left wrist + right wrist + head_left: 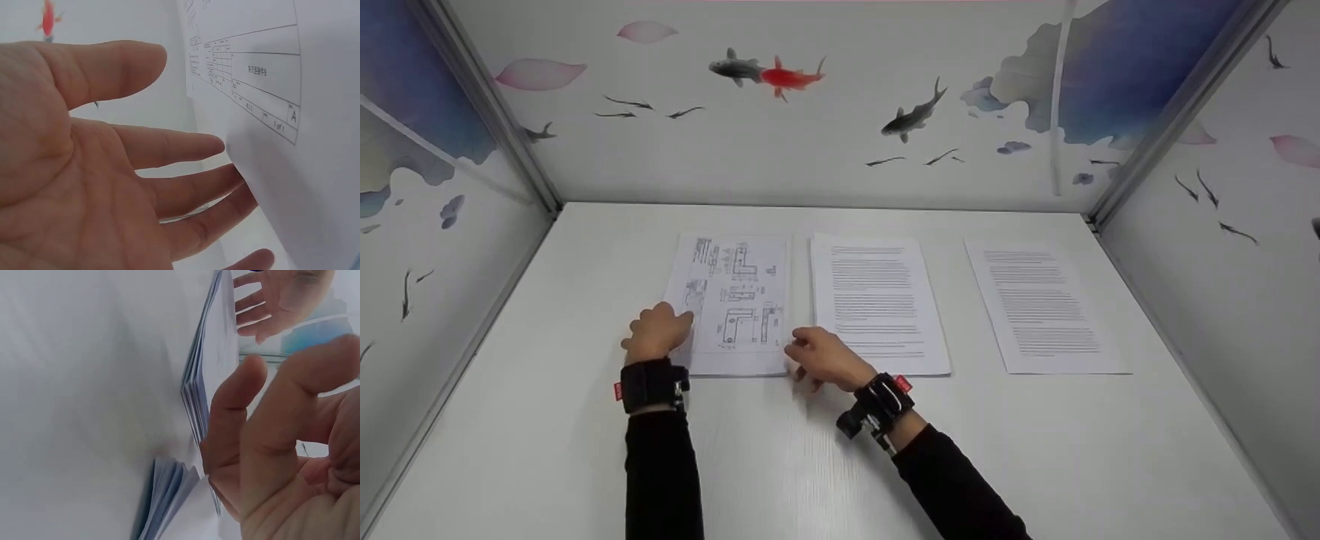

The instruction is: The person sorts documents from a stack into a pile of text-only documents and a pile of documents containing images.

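A stack of paper sheets with technical drawings on top (739, 300) lies on the white table. My left hand (658, 332) is at its left edge; in the left wrist view, extended fingers (174, 149) reach to the edge of the sheets, thumb held apart. My right hand (829, 358) is beside the stack's lower right corner, its fingers loosely bent. The right wrist view shows those fingers (228, 433) close against the side of the layered drawing sheets (194, 382), pinching nothing.
To the right lies a stack of text pages (877, 307), its lower left part behind my right hand. Farther right is another text page (1042, 307). Printed panels (810, 165) with fish and petals wall in the table (780, 465) at the back and sides.
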Motion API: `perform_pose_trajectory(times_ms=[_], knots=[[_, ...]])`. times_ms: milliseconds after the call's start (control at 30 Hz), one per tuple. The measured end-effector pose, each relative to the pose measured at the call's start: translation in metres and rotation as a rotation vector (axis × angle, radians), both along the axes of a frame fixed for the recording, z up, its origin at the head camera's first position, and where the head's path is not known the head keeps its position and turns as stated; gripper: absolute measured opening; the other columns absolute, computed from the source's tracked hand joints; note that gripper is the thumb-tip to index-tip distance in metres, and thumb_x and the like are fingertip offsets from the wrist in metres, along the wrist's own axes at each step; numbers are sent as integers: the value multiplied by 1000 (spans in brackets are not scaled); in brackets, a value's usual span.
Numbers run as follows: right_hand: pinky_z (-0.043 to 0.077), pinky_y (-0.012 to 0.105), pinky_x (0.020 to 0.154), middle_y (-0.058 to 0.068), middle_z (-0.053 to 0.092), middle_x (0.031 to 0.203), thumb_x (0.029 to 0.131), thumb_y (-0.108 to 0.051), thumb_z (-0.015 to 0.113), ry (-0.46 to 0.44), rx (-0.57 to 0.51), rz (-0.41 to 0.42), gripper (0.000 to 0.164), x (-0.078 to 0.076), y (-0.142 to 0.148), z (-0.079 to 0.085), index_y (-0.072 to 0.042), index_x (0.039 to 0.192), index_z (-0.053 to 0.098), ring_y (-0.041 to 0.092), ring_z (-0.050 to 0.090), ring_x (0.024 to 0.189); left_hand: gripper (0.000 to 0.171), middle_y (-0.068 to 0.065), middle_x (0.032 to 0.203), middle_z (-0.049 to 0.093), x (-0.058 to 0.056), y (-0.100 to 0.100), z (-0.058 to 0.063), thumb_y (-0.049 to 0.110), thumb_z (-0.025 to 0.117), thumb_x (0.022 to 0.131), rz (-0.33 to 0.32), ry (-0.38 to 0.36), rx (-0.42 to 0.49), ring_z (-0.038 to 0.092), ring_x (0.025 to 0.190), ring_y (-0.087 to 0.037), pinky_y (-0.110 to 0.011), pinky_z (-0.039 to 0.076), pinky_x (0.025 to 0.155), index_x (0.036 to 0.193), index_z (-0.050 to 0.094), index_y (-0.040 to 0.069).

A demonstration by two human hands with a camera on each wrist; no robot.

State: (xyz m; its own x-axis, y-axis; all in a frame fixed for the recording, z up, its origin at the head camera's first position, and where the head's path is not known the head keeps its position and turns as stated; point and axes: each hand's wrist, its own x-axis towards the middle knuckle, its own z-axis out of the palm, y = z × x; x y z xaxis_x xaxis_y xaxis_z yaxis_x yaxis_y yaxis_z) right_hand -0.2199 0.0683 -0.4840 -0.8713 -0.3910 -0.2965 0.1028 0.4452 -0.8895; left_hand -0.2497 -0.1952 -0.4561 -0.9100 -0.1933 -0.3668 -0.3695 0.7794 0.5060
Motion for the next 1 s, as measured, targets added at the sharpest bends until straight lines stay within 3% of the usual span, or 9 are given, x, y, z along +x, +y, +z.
perform_pose_trajectory(times_ms=[100, 200, 333, 467, 567, 700, 867, 1000], knots=[[47, 22, 47, 11, 57, 126, 101, -22, 54, 36, -66, -2, 46, 0, 16, 0, -4, 143, 47, 16, 64, 73, 52, -34, 123, 51, -2, 6, 2, 30, 40, 100, 23, 82, -7, 46, 118, -49, -68, 31, 100, 128, 51, -13], [45, 22, 50, 15, 58, 127, 101, -24, 55, 98, -124, -23, 43, -5, 36, -1, -6, 140, 51, 19, 63, 78, 55, -34, 126, 49, -4, 14, 4, 31, 41, 101, 29, 144, 6, 47, 120, -49, -66, 32, 100, 135, 46, -13], [48, 24, 58, 21, 62, 120, 100, -21, 57, 163, -185, -119, 38, -15, 61, -4, -4, 134, 57, 27, 64, 90, 61, -35, 136, 44, -6, 25, 7, 34, 42, 102, 1, 149, 25, 42, 128, -49, -66, 31, 103, 145, 35, -10], [54, 34, 73, 20, 64, 119, 99, -20, 58, 228, -183, -222, 36, -25, 86, -3, -3, 132, 59, 30, 62, 100, 65, -34, 146, 36, -8, 33, 5, 35, 43, 102, -14, 149, 63, 35, 136, -49, -66, 27, 108, 151, 27, -6], [52, 42, 87, 19, 64, 121, 100, -20, 59, 301, -143, -280, 36, -33, 106, -3, -1, 130, 59, 28, 61, 106, 67, -32, 151, 31, -9, 38, 3, 36, 42, 103, -22, 166, 107, 31, 141, -47, -64, 26, 112, 153, 21, -3], [45, 44, 102, 15, 62, 129, 100, -25, 57, 368, -1, -338, 37, -39, 132, -1, -4, 131, 60, 26, 57, 120, 67, -30, 153, 30, -11, 46, 2, 37, 43, 103, -49, 212, 135, 31, 143, -42, -57, 29, 114, 154, 21, -2], [40, 48, 108, 17, 57, 137, 100, -26, 55, 306, 191, -364, 42, -39, 159, 6, -4, 136, 56, 32, 51, 130, 65, -28, 152, 33, -10, 61, 2, 37, 45, 103, -115, 269, 156, 33, 142, -40, -53, 30, 115, 153, 25, -1], [39, 51, 109, 23, 51, 141, 100, -27, 54, 241, 295, -364, 47, -39, 180, 6, -1, 139, 52, 38, 45, 134, 64, -28, 147, 41, -10, 74, 1, 37, 47, 102, -184, 290, 165, 43, 135, -39, -52, 37, 110, 152, 29, 0]])
